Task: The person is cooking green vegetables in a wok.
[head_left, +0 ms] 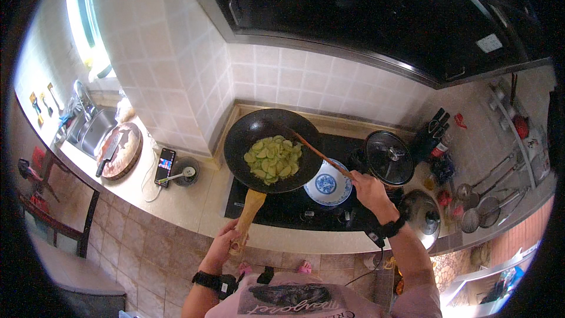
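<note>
My left hand (225, 242) grips the wooden handle (250, 212) of a dark wok (240, 141). Sliced green vegetable pieces (273, 159), like zucchini or cucumber, lie in a heap in the wok's middle. In my right hand (373, 193) is a long wooden utensil (324, 157) that reaches over the wok's right rim; its far end is hard to make out. A white bowl with blue patterns (327, 183) sits on the black cooktop (282, 216) just right of the wok, below the utensil. It holds no visible food.
A lidded pot (388, 159) stands at the cooktop's right, with another glass lid (421, 218) near the counter edge. Knives in a block (430, 132) are behind. Leftward are a phone (165, 165), a small bowl with a spoon (185, 172), a cleaver (109, 152) on a round chopping board (132, 150), and a sink (95, 128).
</note>
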Demonstrator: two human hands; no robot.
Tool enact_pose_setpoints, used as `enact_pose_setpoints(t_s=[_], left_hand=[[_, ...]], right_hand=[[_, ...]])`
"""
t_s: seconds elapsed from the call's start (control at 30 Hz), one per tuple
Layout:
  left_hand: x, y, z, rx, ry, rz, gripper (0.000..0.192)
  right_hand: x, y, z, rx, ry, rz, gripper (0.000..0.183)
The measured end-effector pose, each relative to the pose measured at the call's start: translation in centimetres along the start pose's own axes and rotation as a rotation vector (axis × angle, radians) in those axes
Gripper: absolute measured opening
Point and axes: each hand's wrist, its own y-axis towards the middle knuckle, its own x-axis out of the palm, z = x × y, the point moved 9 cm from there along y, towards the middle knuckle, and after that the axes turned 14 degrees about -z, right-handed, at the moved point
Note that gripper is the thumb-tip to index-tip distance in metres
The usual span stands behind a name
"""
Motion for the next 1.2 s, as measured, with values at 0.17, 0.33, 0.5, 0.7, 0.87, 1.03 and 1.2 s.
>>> enact_pose_setpoints(t_s=[0.17,0.33,0.5,0.7,0.87,1.03,1.2], left_hand=[[0.4,-0.2,0.5,-0.030,0.054,-0.003,0.038],[0.1,-0.4,0.4,-0.008,0.050,0.013,0.041],[1.0,-0.5,0.9,-0.029,0.038,-0.029,0.048],[0.5,-0.3,0.5,-0.024,0.022,-0.014,0.049],[0.0,-0.3,0.2,-0.025,0.040,0.013,0.049],[0.3,-0.3,0.5,-0.014,0.054,0.014,0.047],[0.2,0.0,0.2,-0.023,0.044,0.007,0.046]], right_hand=[[-2.0,-0.5,-1.8,-0.034,-0.025,0.071,0.022],[-3.2,-1.3,-4.6,-0.017,-0.182,0.097,0.027],[-1.2,-1.8,-4.6,0.006,-0.177,-0.068,0.033],[-4.0,-2.5,-5.6,0.001,-0.218,0.069,0.024],[-4.1,-2.4,-5.3,-0.002,-0.255,-0.060,0.026],[-5.6,-2.9,-7.0,-0.012,-0.224,-0.032,0.028],[-3.6,-3.2,-7.0,-0.037,-0.201,-0.043,0.028]])
